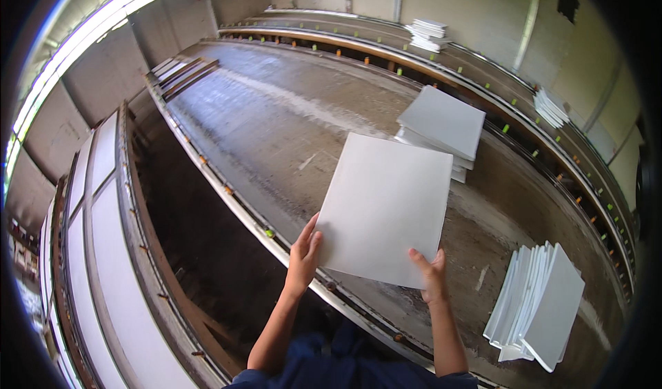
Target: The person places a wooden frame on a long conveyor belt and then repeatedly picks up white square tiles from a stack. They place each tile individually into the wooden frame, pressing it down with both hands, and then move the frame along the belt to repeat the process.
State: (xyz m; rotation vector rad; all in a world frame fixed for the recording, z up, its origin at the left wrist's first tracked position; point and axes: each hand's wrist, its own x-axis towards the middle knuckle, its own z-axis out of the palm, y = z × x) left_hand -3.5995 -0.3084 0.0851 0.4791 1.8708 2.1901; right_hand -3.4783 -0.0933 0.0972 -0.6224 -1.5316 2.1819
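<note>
Between my two hands I hold a white rectangular panel (386,210), tilted above a long table. My left hand (303,254) grips its lower left edge, thumb on the near side. At the lower right corner my right hand (431,272) is closed on the same panel, its thumb lying over the face. Just beyond the panel's far right corner rests a stack of similar white panels (445,123), partly hidden by the one I hold. To the right, several more panels (541,299) lean together on edge in a fanned bundle.
The long table (269,113) has a stained brown-grey top and a metal rail with coloured clips along its edge. A dark gap (200,244) separates it from another table (110,251) with white sheets. Wooden bars (189,78) lie at the far left end. Small panel stacks (427,34) stand farther back.
</note>
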